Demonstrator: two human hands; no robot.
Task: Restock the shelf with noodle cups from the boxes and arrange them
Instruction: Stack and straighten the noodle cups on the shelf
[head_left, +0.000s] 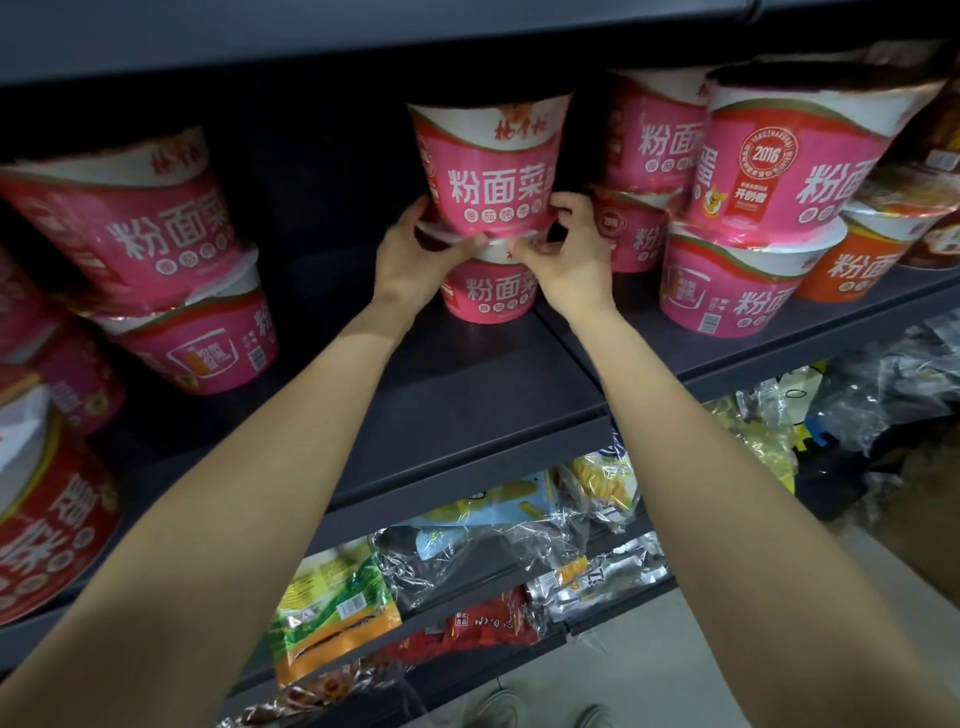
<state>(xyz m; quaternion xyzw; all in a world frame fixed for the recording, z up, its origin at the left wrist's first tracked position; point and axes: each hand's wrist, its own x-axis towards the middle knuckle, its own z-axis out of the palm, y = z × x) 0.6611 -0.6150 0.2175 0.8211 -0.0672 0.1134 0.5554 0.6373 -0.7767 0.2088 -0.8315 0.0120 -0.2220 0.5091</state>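
The pink and white round noodle cups (491, 171) look like paper tubs under glossy, crinkled shrink film that catches the light, as does the orange noodle cup (852, 265) at the right; the dark grey shelf board (457, 395) appears smooth, matt painted metal; the crinkly clear plastic snack bags (467, 551) below shine, some silvery like foil
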